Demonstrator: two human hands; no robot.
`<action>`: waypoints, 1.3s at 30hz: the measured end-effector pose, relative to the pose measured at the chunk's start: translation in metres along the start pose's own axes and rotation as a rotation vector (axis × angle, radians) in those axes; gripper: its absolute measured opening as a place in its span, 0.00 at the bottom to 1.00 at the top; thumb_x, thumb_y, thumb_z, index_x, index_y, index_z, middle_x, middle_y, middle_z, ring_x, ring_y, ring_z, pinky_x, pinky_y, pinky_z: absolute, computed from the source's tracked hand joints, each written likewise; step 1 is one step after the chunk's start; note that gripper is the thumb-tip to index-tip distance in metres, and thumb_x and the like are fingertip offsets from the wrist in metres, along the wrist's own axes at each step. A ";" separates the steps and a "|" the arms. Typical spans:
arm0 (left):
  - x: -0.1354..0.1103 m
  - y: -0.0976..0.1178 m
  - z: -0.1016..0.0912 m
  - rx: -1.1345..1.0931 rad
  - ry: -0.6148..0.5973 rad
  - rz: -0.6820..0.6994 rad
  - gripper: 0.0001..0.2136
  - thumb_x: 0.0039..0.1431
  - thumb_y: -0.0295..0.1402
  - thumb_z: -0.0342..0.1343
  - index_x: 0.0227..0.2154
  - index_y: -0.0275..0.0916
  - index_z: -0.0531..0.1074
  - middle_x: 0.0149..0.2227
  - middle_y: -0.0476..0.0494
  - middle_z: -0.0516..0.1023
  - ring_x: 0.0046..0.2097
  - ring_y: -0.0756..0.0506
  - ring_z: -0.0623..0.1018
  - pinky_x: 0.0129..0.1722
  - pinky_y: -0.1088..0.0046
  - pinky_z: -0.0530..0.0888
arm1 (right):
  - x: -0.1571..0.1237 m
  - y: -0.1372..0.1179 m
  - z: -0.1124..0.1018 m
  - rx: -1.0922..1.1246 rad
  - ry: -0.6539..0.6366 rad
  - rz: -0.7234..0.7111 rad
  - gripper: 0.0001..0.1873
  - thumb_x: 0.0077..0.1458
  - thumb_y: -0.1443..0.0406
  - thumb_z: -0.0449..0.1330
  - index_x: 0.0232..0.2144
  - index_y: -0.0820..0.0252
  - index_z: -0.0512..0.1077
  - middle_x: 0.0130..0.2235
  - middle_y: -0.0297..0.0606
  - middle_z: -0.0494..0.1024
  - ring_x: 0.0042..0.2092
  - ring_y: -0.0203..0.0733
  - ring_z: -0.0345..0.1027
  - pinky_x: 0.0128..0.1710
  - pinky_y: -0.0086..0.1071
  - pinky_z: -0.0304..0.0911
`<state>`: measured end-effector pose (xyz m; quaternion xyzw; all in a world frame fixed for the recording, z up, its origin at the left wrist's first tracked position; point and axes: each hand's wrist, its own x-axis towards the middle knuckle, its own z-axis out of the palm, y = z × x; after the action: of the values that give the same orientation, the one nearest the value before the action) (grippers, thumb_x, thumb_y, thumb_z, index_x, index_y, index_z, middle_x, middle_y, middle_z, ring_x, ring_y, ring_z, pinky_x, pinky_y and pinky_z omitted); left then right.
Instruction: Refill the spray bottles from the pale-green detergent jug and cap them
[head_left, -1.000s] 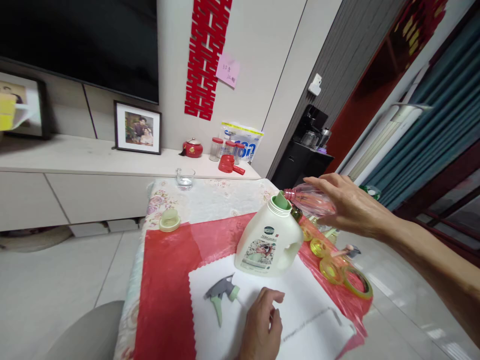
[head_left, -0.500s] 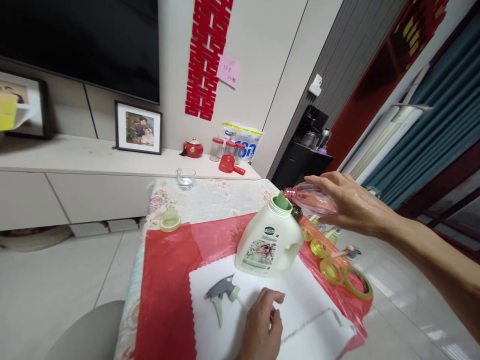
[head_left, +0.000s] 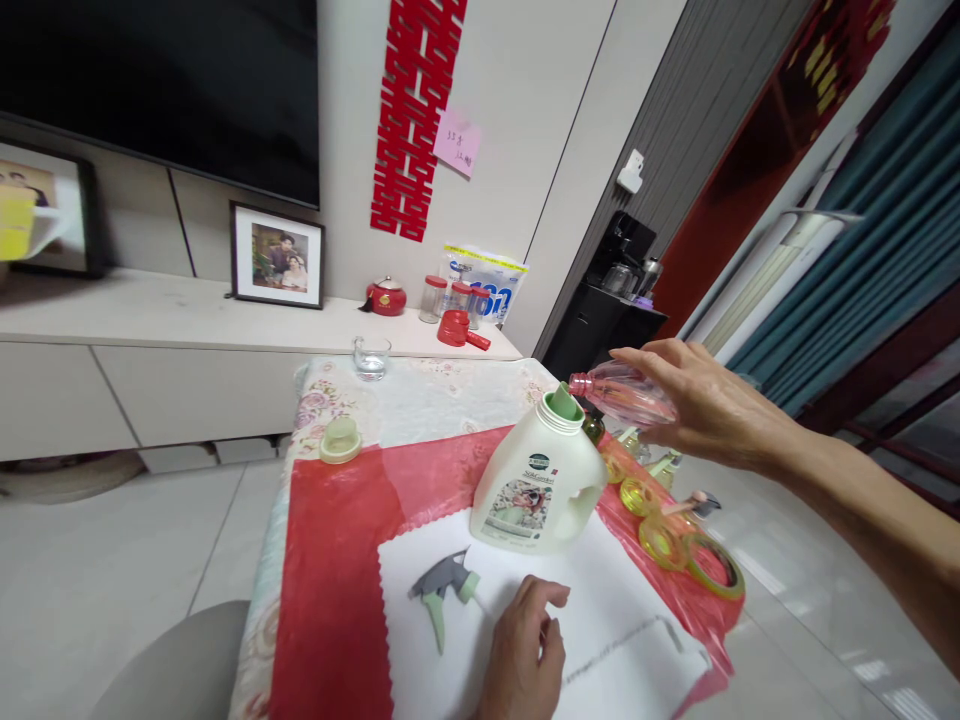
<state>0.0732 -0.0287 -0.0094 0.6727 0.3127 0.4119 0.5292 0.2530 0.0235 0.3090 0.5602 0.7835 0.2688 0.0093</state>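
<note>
My right hand (head_left: pixel 694 400) is wrapped around a clear, pink-tinted plastic bottle (head_left: pixel 626 392), held nearly sideways. Its pink neck is at the green spout of a large pale detergent bottle (head_left: pixel 536 480); whether they touch I cannot tell. That bottle stands upright on a white sheet (head_left: pixel 600 610) with a scalloped edge. My left hand (head_left: pixel 525 640) rests on the sheet with loosely curled fingers, thumb apart, holding nothing. Close to its left lies a grey and green spray trigger head (head_left: pixel 446 590), its thin tube reaching towards my hand. A pale green cap (head_left: pixel 340 441) sits at the table's left side.
Rolls of yellow tape (head_left: pixel 664 540) and small bottles line the right side of the red cover (head_left: pixel 330 560). A glass cup (head_left: pixel 371 357) stands at the far edge. Behind are a low cabinet (head_left: pixel 180 320) with jars and a red scoop (head_left: pixel 455 328), and a grey stool (head_left: pixel 180 670) front left.
The bottle in my right hand has shifted very slightly. Everything else, including my left hand, looks the same.
</note>
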 end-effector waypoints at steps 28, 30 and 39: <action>0.000 0.002 0.000 -0.005 -0.001 -0.007 0.18 0.52 0.18 0.48 0.42 0.40 0.75 0.37 0.44 0.75 0.34 0.47 0.73 0.37 0.73 0.71 | 0.002 0.000 -0.003 -0.076 -0.001 -0.013 0.43 0.48 0.65 0.63 0.66 0.52 0.57 0.55 0.45 0.66 0.52 0.52 0.61 0.52 0.45 0.64; 0.000 0.002 -0.001 -0.012 0.002 -0.013 0.18 0.52 0.18 0.48 0.42 0.40 0.75 0.36 0.45 0.75 0.33 0.48 0.73 0.37 0.73 0.70 | 0.002 0.000 -0.003 -0.081 -0.003 -0.007 0.42 0.48 0.65 0.63 0.66 0.51 0.58 0.55 0.45 0.66 0.52 0.52 0.61 0.52 0.45 0.64; 0.000 0.000 0.000 -0.005 0.001 0.000 0.19 0.52 0.18 0.48 0.43 0.40 0.75 0.36 0.45 0.75 0.33 0.48 0.72 0.37 0.73 0.70 | 0.003 -0.001 -0.002 -0.090 0.014 -0.020 0.42 0.48 0.65 0.62 0.66 0.50 0.58 0.55 0.44 0.65 0.54 0.52 0.60 0.52 0.45 0.65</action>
<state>0.0729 -0.0290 -0.0095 0.6711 0.3120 0.4130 0.5307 0.2508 0.0246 0.3115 0.5497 0.7760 0.3076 0.0317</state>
